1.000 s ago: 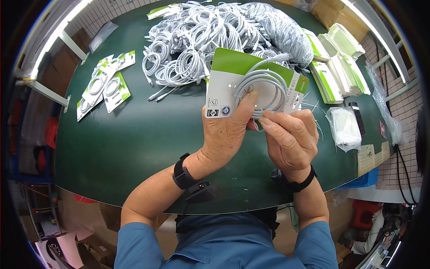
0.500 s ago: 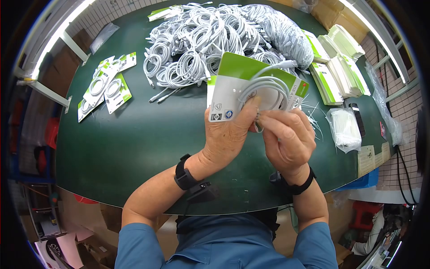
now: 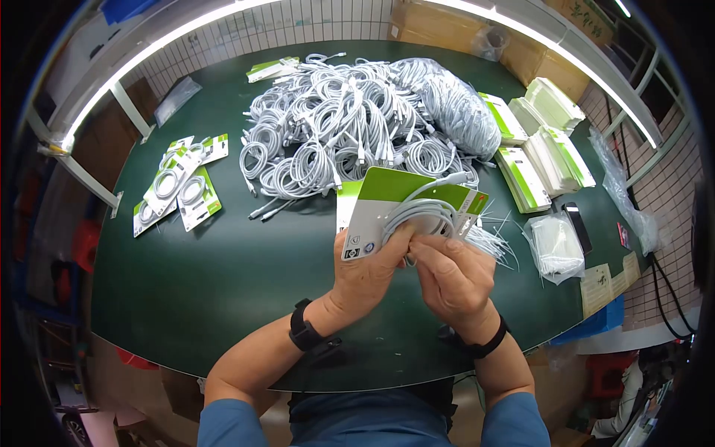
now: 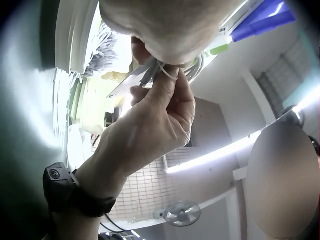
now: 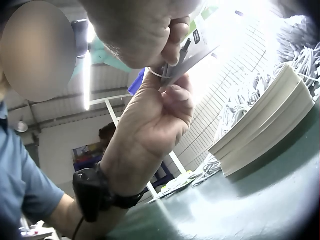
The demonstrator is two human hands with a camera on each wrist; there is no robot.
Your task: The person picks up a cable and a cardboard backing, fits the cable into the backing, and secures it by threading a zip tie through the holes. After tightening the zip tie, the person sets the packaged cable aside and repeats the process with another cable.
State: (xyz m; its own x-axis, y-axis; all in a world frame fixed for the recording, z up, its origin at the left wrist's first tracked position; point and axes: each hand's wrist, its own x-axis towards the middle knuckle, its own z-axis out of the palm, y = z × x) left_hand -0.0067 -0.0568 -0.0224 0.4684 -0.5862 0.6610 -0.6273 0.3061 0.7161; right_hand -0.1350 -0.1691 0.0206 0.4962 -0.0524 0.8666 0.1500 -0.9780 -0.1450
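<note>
A: Where the head view looks down, left hand [image 3: 369, 264] grips the green-white card [image 3: 387, 201] above the table [image 3: 223, 261], thumb across the coiled cable [image 3: 426, 214].
B: Right hand [image 3: 450, 277]?
A: Fingers curled, pinching the coil's lower edge, just beside the left.
B: Left wrist view?
A: Right fingertips pinched on cable strands.
B: Right wrist view?
A: Left thumb and fingers clamp the card's edge, forearm angled upward.

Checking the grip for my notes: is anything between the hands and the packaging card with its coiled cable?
Nothing visible does. The left hand holds the card by its lower edge, and the right hand pinches the coiled cable at its bottom.
</note>
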